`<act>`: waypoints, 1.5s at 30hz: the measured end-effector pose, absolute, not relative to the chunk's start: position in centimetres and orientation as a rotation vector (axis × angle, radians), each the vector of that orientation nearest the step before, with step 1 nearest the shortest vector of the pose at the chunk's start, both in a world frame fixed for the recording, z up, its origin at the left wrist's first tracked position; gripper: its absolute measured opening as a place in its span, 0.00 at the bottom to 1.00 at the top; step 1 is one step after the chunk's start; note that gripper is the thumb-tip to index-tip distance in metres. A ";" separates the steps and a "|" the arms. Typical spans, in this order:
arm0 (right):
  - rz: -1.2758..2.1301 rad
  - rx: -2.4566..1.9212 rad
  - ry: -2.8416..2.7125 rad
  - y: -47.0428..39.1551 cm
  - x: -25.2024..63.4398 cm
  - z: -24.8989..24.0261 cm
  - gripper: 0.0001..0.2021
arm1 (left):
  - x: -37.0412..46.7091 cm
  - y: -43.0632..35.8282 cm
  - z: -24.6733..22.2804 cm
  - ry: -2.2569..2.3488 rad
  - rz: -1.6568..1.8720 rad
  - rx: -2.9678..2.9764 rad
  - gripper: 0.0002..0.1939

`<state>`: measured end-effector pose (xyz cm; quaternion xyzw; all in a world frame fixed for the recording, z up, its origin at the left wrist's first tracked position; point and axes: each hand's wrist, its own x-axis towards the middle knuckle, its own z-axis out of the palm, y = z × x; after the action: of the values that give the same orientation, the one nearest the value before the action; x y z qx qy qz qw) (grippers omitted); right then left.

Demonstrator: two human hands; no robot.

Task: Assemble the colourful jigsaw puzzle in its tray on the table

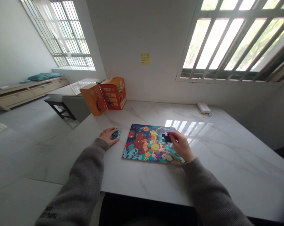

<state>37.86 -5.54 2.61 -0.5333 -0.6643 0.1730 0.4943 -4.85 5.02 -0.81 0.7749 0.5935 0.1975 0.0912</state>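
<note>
A colourful jigsaw puzzle with animals and plants lies flat on the white marbled table, mostly filled in. A dark gap shows in its right part. Over that gap, my right hand pinches a small pinkish puzzle piece between thumb and fingers; the hand covers the puzzle's right side. Left of the puzzle, my left hand rests on the table, its fingers curled round several teal puzzle pieces.
Two orange boxes, one plain-sided and one red-fronted, stand at the table's back left. A white power strip with a cable lies at the back right. A yellow note sticks to the wall. The table's front edge is close to me.
</note>
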 end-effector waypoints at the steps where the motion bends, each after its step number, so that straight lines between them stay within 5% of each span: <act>1: 0.417 -1.297 -1.607 -5.6 37.8 2.6 0.16 | -4.7 4.9 -0.9 1.794 0.524 2.313 0.28; 8: 0.380 -1.306 -1.612 -5.5 38.2 2.8 0.19 | -3.7 4.7 -0.3 1.886 0.612 2.383 0.27; 15: 0.464 -1.325 -1.522 -5.1 39.0 2.3 0.19 | 3.3 1.9 1.3 1.393 0.785 2.690 0.26; 25: 0.398 -1.359 -1.442 -4.9 39.6 2.0 0.16 | 16.8 -1.8 1.9 0.897 0.477 3.010 0.26; 45: 0.436 -1.496 -1.471 -4.9 40.6 1.6 0.16 | 16.5 -1.6 0.9 0.745 0.565 2.672 0.19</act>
<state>40.57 -4.94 1.59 -0.6130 -0.6026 0.1787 0.4788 16.54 -1.64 0.90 0.9325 0.2599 0.1972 0.1547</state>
